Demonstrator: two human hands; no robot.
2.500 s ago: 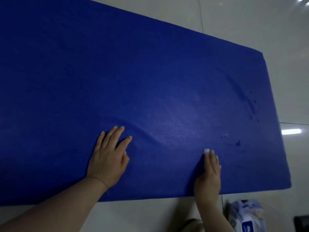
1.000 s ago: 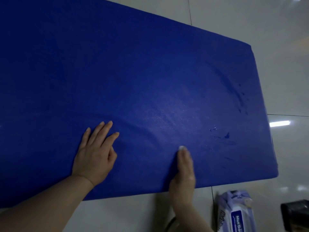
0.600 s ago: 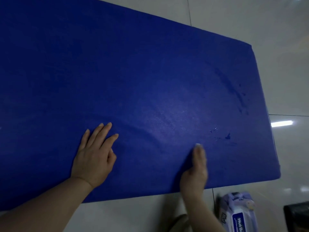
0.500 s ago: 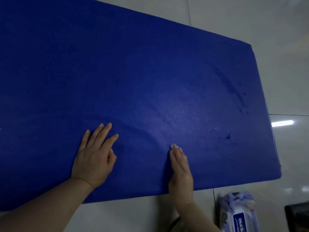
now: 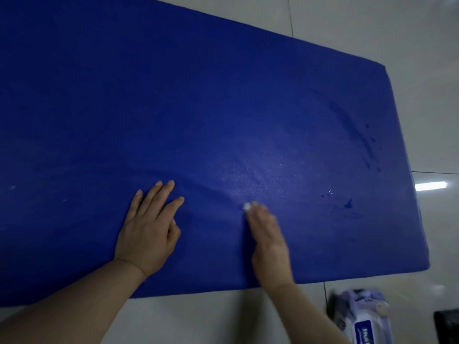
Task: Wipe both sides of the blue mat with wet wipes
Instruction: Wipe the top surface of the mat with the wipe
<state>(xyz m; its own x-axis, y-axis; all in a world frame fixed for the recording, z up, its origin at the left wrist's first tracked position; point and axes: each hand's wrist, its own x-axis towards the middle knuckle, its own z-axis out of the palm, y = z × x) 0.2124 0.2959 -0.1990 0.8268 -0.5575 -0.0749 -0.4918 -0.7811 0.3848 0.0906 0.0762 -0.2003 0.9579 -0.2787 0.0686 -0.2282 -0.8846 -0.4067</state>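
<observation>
blue mat [image 5: 198,115]: it lies flat on the tiled floor [image 5: 372,26] and fills most of the view; all places below are given from this mat

left hand [image 5: 149,232]: it rests flat on the mat near its front edge, fingers straight and a little spread, holding nothing; it seems to pin the mat down

right hand [image 5: 269,240]: it is just to the right of the left hand, also near the front edge, fingers straight and together, pressed on the mat

wet wipe [image 5: 247,206]: only a small white bit shows at the fingertips of the right hand (the rest is hidden under the fingers), so I judge the hand presses it and does not pinch it

fold [image 5: 198,184]: a soft ridge rises in the mat between the two hands

risk, bunching: if the wipe is pushed toward the left hand, the ridge may grow and the wipe would pass over a crease

risk, losing the wipe: with flat fingers the small wipe can roll or slip out

risk, missed part: dark wet marks [image 5: 352,127] are only near the right end; the left part may stay unwiped

wipes pack [image 5: 365,319]: on the floor, in front of the mat's right corner, beside a dark object [image 5: 447,327]
</observation>
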